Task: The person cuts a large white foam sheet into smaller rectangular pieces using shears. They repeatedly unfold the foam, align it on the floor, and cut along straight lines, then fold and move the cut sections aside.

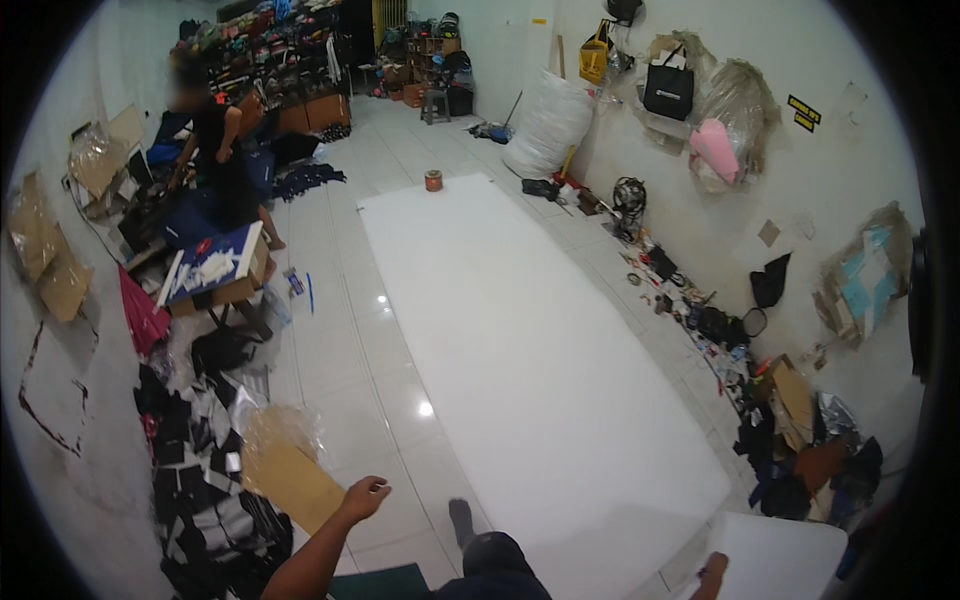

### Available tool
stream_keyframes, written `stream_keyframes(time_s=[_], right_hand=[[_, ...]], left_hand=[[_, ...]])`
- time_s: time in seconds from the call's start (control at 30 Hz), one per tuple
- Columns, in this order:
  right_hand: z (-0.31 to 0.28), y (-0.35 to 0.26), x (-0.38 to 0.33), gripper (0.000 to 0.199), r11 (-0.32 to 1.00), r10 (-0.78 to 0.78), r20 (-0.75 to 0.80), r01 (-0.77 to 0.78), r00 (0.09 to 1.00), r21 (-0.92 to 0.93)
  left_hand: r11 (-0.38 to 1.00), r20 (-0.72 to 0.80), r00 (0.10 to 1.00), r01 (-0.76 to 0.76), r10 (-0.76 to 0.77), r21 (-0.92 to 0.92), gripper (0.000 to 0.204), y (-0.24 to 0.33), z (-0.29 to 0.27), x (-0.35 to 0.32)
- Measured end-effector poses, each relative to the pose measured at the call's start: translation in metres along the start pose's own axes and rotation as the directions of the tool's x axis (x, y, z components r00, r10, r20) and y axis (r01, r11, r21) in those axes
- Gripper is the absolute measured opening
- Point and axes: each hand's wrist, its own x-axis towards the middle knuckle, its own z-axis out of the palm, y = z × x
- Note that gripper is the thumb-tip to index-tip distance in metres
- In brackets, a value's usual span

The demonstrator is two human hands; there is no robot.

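The person's left hand, fingers loosely bent, holds nothing above the tiled floor. The right hand is at the left edge of a white panel; whether it grips it cannot be told. A long white sheet lies spread on the floor ahead. By the right wall a white sack bulges, contents unclear. A black tote hangs there; plastic wall pouches hold pink and light-blue pieces.
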Motion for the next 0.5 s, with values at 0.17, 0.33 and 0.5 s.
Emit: stream_keyframes(time_s=[0.17, 0.33, 0.5], right_hand=[[-0.030, -0.138, 0.074, 0.022, 0.628, -0.761, -0.222, 0.607, 0.610, -0.487], [0.131, -0.237, 0.007, 0.050, 0.920, -0.319, -0.091, 0.285, 0.943, -0.268], [0.251, -0.403, -0.059, 0.041, 0.892, -0.352, -0.255, 0.240, 0.901, -0.383]], left_hand=[[0.981, -0.306, 0.941, 0.094, -0.144, -0.172, 0.036, -0.107, -0.089, 0.121], [0.884, -0.349, 0.812, 0.426, -0.467, -0.192, 0.034, -0.193, -0.201, 0.090], [0.818, 0.029, 0.851, 0.494, -0.525, 0.295, 0.025, -0.208, -0.199, 0.107]])
